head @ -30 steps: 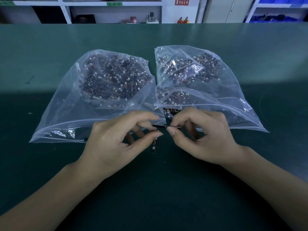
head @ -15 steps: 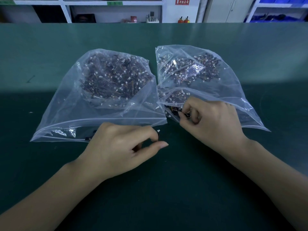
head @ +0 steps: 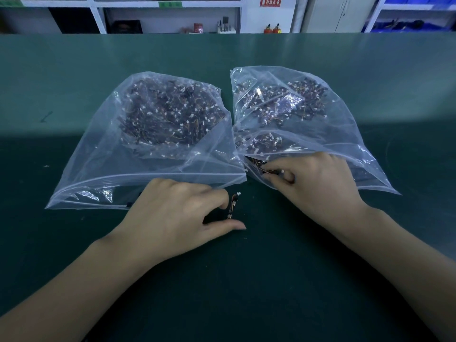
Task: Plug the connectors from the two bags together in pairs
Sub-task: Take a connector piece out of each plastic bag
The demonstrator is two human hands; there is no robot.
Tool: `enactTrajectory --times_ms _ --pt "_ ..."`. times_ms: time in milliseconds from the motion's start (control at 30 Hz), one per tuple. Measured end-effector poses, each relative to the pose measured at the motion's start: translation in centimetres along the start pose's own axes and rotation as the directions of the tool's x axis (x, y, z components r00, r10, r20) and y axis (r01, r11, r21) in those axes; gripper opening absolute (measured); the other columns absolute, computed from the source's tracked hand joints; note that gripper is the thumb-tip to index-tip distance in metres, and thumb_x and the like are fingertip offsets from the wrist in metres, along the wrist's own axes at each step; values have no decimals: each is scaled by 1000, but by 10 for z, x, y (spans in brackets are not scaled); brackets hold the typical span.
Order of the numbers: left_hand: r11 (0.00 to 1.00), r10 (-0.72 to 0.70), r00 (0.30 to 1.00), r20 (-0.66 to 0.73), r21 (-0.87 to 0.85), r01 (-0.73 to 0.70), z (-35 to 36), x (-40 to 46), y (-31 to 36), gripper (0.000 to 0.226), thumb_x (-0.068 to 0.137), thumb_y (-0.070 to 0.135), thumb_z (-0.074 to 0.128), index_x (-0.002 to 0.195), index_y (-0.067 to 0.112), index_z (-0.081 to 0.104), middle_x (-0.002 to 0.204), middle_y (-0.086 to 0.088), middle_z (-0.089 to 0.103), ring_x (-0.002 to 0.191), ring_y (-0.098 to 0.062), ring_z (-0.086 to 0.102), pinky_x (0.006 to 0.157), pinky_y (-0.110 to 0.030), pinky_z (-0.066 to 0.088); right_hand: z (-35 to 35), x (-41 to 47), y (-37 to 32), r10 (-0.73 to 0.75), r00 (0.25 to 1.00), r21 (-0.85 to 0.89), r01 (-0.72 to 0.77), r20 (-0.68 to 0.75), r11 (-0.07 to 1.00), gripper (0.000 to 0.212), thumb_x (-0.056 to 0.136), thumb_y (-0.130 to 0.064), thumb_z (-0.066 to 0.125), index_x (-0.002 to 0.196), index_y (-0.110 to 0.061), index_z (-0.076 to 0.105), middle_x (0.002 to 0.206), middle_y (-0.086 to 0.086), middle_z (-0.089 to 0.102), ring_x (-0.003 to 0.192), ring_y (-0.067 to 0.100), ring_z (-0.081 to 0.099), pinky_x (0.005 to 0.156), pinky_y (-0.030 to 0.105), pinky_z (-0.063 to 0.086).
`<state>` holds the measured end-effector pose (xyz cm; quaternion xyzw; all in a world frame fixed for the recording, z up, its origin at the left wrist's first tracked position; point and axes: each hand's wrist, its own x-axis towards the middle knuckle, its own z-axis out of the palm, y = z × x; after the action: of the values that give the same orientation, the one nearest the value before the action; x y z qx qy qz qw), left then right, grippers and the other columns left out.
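A short wired connector pair [head: 234, 205], dark leads tipped with small white plastic plugs, lies on the green table [head: 74, 70] just in front of the left bag's mouth, between the curled index finger and outstretched thumb of the left hand [head: 177, 213]; whether the fingertips actually touch it cannot be told. The left hand rests low on the mat, fingers loosely bent, gripping nothing that can be seen. The right hand [head: 318, 183] reaches into the open mouth of the right bag [head: 345, 134], its thumb and fingers curled together on a few loose connectors [head: 269, 171], thin orange and dark wires with white ends. Both bags are clear, crinkled plastic zip pouches lying flat, sides touching at the middle. The left bag [head: 103, 159] holds one dense, rounded heap of dark wired connectors speckled with white plugs; the right bag holds similar heaps, some inside smaller clear pouches. The table surface is smooth, matte and dark green, lit in a paler band across the far half. Beyond its far edge stand white shelves [head: 170, 11], a pale cabinet [head: 333, 13] and a red wall sign [head: 270, 1].
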<state>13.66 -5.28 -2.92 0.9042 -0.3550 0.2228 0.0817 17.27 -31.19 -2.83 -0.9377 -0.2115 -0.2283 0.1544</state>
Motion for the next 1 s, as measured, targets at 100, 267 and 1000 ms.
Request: enactTrajectory --times_ms 100,267,1000 --pt "1000 -1 1000 0 6 1 1 0 0 41 96 64 58 80 28 71 58 14 53 47 -12 54 41 -26 40 1 -1 -1 -2 998 -32 4 57 999 12 96 -26 74 102 -30 82 54 -10 47 60 29 59 58 38 52" --pt "1000 -22 1000 0 -8 22 1 1 -1 32 99 49 57 78 28 72 57 14 54 45 -13 52 40 -26 40 5 -3 -3 -3 999 -15 3 47 1000 40 90 -10 65 122 -32 77 49 -5 37 54 33 50 58 42 55" --pt "998 64 997 51 -25 -63 3 2 -6 31 107 38 50 94 20 72 74 13 70 52 -15 62 46 -26 31 2 -10 -18 -193 981 416 164 29 894 21 99 -37 65 101 -19 76 54 -20 40 47 -2 42 56 16 33"
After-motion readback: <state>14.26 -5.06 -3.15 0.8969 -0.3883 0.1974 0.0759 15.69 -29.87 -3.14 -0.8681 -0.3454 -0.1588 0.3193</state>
